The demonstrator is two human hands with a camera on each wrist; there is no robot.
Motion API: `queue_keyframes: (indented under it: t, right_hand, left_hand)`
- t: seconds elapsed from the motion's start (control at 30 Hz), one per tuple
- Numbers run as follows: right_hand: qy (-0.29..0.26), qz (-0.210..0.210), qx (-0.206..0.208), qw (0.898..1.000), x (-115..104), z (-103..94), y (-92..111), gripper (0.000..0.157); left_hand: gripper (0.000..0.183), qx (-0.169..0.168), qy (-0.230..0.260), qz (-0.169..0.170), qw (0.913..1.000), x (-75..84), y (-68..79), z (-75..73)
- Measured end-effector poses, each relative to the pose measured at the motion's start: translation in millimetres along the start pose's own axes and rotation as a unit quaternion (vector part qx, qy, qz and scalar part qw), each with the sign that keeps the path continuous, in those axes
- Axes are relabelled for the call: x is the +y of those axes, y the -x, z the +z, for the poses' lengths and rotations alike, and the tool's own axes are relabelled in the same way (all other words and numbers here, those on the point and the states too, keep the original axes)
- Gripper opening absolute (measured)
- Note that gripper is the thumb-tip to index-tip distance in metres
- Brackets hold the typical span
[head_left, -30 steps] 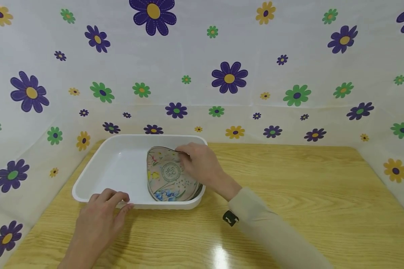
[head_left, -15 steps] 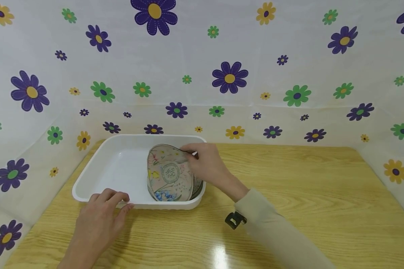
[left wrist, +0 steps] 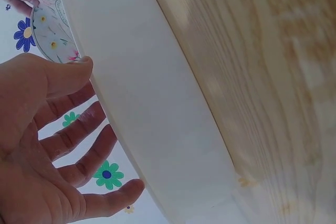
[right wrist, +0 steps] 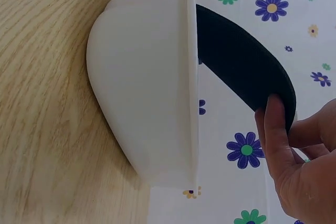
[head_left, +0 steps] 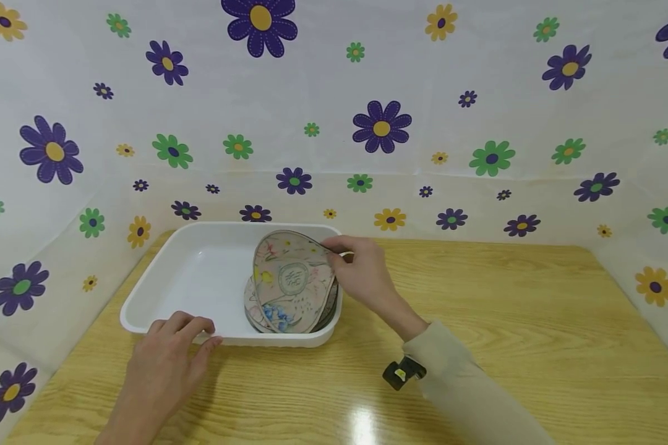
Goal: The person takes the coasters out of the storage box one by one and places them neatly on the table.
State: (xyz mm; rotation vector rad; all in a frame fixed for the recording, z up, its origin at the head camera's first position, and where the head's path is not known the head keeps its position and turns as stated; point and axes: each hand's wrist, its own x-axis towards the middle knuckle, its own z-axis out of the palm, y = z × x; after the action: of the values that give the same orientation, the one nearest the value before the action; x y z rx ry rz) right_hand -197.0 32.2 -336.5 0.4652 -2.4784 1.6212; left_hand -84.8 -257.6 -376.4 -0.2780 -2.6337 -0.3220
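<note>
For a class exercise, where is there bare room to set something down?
Bare: the table right of the white tray, bordered by the tan sleeve and flowered sheet; the tray's floor left of the floral pad. Crowded: the tray's right end, where the right hand holds that pad above another.

Desk (head_left: 506,321): yellowish wood grain, filling much of the lower frame. White sheeting (head_left: 328,83) behind it and at both sides, printed with purple, green and yellow flowers (head_left: 381,128); I note a horizontal crease mid-frame. Bright glare (head_left: 362,425), bottom centre.
</note>
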Motion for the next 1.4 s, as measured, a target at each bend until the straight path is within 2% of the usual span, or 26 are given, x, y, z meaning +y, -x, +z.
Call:
queue_keyframes:
  t: [0.2,0.47,0.9,1.17,1.4]
  right_hand:
    - [-0.060,0.039,0.006,0.997,5.0,-4.9,6.1,0.023]
    - [-0.088,0.051,0.018,0.995,9.0,-12.9,10.5,0.021]
    - [-0.135,0.101,0.027,0.985,11.7,-33.2,14.8,0.025]
    - [-0.165,0.127,0.039,0.977,20.0,-44.7,14.1,0.028]
    - [-0.172,0.139,0.053,0.974,23.0,-56.0,12.1,0.031]
  left_hand:
    - [0.019,-0.011,-0.004,-0.012,0.9999,3.1,3.5,-1.6]
    - [0.020,0.002,-0.002,-0.009,1.0000,4.6,7.1,-1.4]
    - [0.020,0.020,0.004,0.002,0.9998,4.8,7.2,-1.1]
    - [0.020,0.012,0.008,-0.004,0.9999,0.8,2.2,-1.5]
    - [0.020,0.034,0.020,0.013,0.9991,-5.6,-8.2,0.7]
